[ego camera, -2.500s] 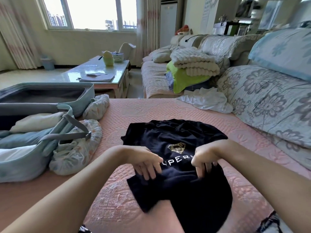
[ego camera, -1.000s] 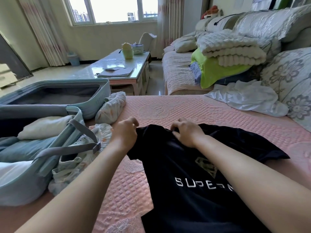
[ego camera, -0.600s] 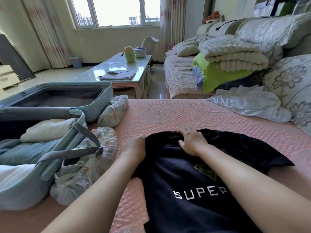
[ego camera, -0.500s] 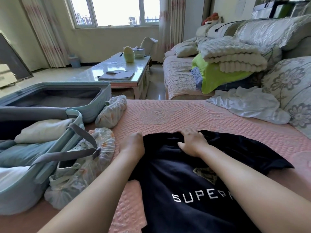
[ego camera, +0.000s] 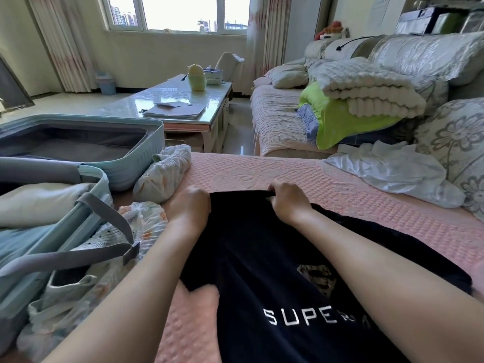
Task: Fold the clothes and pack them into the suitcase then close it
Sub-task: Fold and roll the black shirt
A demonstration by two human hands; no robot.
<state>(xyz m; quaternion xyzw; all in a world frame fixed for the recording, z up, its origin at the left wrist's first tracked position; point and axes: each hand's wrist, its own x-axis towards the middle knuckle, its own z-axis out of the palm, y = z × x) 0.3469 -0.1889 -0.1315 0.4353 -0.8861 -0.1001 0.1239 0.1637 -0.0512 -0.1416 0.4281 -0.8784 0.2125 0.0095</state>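
Observation:
A black T-shirt (ego camera: 262, 258) with white "SUPER" lettering lies spread on the pink bed cover (ego camera: 366, 195). My left hand (ego camera: 191, 205) grips its far left edge, fingers curled under the cloth. My right hand (ego camera: 288, 200) pinches the far edge near the middle. The light blue suitcase (ego camera: 110, 163) stands open at the left, with folded white and blue clothes (ego camera: 39, 203) in its near half under grey straps.
Two floral cloth bundles (ego camera: 165, 174) (ego camera: 86, 279) lie between the suitcase and the T-shirt. A crumpled white garment (ego camera: 392, 171) lies at the right by a flowered pillow (ego camera: 455, 142). Beyond are a coffee table (ego camera: 183, 100) and a sofa with stacked blankets (ego camera: 361, 93).
Both hands went from the shirt's near part to its far edge and took hold of it. The shirt now lies longer, with the lettering nearer to me.

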